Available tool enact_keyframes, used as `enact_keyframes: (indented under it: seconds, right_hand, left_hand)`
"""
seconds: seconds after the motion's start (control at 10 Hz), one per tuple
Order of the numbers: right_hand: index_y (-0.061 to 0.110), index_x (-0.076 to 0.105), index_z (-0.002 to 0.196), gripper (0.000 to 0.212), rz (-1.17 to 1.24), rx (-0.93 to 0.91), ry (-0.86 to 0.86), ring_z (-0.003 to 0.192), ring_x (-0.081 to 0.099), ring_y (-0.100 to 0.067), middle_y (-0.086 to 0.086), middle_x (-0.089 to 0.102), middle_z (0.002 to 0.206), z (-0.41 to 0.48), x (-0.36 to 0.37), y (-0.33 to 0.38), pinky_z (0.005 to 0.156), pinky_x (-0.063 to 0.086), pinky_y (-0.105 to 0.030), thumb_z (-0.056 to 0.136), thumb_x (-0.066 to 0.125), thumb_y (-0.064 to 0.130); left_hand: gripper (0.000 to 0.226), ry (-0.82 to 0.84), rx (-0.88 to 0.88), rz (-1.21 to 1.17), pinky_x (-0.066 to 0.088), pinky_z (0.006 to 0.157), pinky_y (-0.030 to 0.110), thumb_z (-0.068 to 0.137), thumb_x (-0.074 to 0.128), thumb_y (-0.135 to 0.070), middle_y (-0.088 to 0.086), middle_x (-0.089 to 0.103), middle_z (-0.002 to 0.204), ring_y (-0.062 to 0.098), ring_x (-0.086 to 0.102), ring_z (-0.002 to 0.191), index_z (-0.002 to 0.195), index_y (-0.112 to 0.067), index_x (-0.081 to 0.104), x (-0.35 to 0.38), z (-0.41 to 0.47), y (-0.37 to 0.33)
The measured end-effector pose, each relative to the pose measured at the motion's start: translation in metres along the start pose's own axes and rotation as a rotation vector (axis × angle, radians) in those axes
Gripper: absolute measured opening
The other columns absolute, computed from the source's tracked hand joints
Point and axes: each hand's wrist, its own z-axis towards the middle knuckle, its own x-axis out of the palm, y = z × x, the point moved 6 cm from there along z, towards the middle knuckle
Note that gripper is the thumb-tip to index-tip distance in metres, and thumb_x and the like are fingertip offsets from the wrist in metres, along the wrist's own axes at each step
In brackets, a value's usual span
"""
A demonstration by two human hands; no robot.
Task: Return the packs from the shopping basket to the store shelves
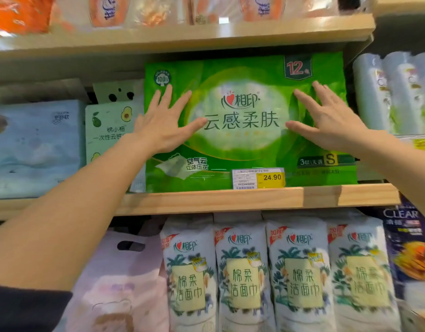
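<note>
Pale-blue tissue pack (34,149): far left of the middle wooden shelf (206,200), standing, untouched

Avocado-print cotton towel pack (108,125): just beside it to the right, lower part hidden behind the left forearm

Green tissue pack (249,75): the task's item. It stands upright on the middle shelf and fills its bay almost to the board above. Its base sits behind the yellow price tag (258,178) at the shelf lip

Clear-wrapped roll packs (393,92): right of the green pack, near but apart from it

Step in hand: seating the green pack in its bay. It is already on the shelf, so this placement looks nearly done

Next move, as judged: one even push from both palms so the pack sits back square, then both hands go down to the shopping basket, which is out of view. How many packs remain cannot be told

Left hand (163,123): arm stretched up from the lower left, dark sleeve at the elbow. The palm lies flat on the pack's left half, fingers straight and fanned, thumb pointing inward. It presses and grasps nothing

Right hand (326,121): arm enters from the right edge, palm flat on the pack's right half. The fingers are spread and angled up-left, likewise unclasped and only pressing
</note>
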Motion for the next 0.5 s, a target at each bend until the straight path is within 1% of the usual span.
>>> enact_keyframes:
  seconds: [0.1,0.2,0.3,0.4,0.5]
  right_hand:
    - [0.021,0.017,0.146,0.075,0.022,0.06,0.044,0.144,0.007,-0.029,-0.016,0.007,0.156,-0.02,-0.011,0.0,0.115,0.01,-0.043,0.086,0.045,0.054]
    - [0.016,0.023,0.145,0.072,0.012,0.061,0.084,0.143,0.012,-0.029,-0.015,0.015,0.155,-0.04,-0.025,0.005,0.115,0.012,-0.043,0.086,0.05,0.047]
    - [0.013,0.028,0.143,0.068,0.025,0.035,0.132,0.141,0.02,-0.03,-0.015,0.024,0.152,-0.056,-0.037,0.013,0.114,0.018,-0.046,0.086,0.054,0.041]
    - [0.014,0.029,0.142,0.066,0.052,0.021,0.139,0.137,0.03,-0.03,-0.014,0.032,0.149,-0.07,-0.053,0.02,0.109,0.029,-0.046,0.087,0.054,0.039]
    - [0.014,0.03,0.141,0.064,0.073,0.027,0.165,0.131,0.038,-0.032,-0.015,0.038,0.146,-0.082,-0.065,0.026,0.104,0.033,-0.045,0.087,0.054,0.039]
  left_hand:
    - [0.073,0.047,-0.004,-0.022,0.013,0.113,0.058,0.083,0.024,-0.071,0.002,-0.005,0.158,0.025,0.0,0.145,0.146,-0.039,0.005,-0.01,-0.019,0.001]
    - [0.064,0.073,0.021,-0.021,0.015,0.114,0.055,0.089,0.027,-0.061,0.004,0.003,0.158,0.027,0.008,0.145,0.146,-0.037,0.008,-0.019,-0.034,0.006]
    - [0.07,0.126,0.022,-0.081,0.021,0.112,0.056,0.084,0.026,-0.063,0.006,0.014,0.157,0.026,0.016,0.144,0.146,-0.033,0.013,-0.025,-0.047,0.016]
    - [0.067,0.14,0.013,-0.078,0.025,0.111,0.054,0.087,0.028,-0.057,0.006,0.023,0.155,0.027,0.023,0.141,0.146,-0.026,0.018,-0.038,-0.066,0.021]
    - [0.06,0.143,-0.017,-0.124,0.025,0.111,0.05,0.093,0.031,-0.049,0.008,0.026,0.153,0.027,0.026,0.14,0.145,-0.021,0.022,-0.055,-0.084,0.023]
